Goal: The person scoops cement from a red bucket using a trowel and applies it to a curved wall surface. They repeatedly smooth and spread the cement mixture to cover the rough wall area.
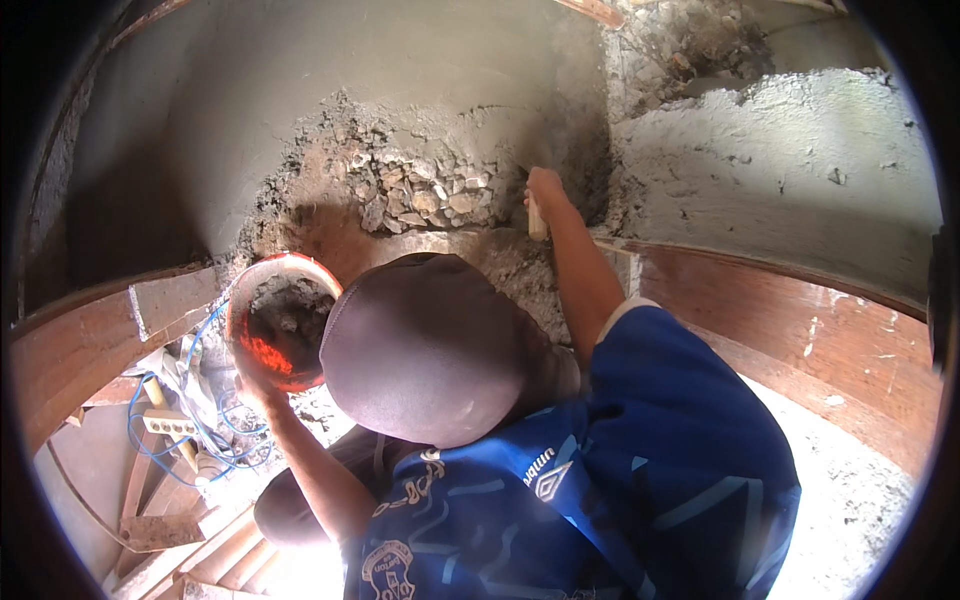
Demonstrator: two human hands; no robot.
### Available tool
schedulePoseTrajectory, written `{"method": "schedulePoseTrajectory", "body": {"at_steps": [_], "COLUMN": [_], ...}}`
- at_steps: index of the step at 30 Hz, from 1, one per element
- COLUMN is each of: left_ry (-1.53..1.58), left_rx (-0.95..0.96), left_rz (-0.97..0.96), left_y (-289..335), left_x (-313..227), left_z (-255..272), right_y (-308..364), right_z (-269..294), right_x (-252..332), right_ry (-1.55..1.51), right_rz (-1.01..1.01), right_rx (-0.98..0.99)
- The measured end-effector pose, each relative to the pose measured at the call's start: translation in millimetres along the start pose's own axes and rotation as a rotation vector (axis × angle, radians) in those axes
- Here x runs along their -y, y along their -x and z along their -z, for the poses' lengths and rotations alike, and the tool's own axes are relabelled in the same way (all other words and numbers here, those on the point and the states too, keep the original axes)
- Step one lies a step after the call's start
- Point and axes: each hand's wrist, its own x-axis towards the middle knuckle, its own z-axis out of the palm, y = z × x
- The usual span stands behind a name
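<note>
My right hand [545, 187] is closed round a tool with a pale wooden handle [538, 222], held close to the wall. The head of that tool cannot be made out. Beside it, a patch of exposed stones [420, 192] shows in the grey plastered wall [400, 60]. At the left my left hand [258, 392] grips the near side of an orange bucket [329, 278], its fingers partly hidden and blurred. The tilted bucket holds wet grey mortar [290, 308]. Between my arms, a rounded form in dark cloth [425, 350], apparently my bent knee, covers part of the ground.
Wooden boards run along the left [85, 335] and right [790, 320]. A white power strip [168, 423] lies among blue cable [140, 440] at lower left, near timber pieces [160, 533]. A rough plastered ledge [770, 165] stands at the right.
</note>
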Motion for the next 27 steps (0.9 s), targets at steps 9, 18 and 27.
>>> {"method": "schedulePoseTrajectory", "body": {"at_steps": [9,18,27], "left_ry": [0.001,0.070,0.105], "left_rx": [0.090,0.091,0.208], "left_rz": [-0.079,-0.089,-0.023], "left_y": [-3,-11,-17], "left_x": [-1,8,15], "left_z": [-4,8,-3], "right_y": [-13,12,-68], "right_z": [-35,-163,-64], "right_x": [-6,2,9], "right_ry": [-0.225,-0.015,0.796], "right_rz": [0.051,0.239,0.519], "right_rx": [0.206,0.617,0.202]}}
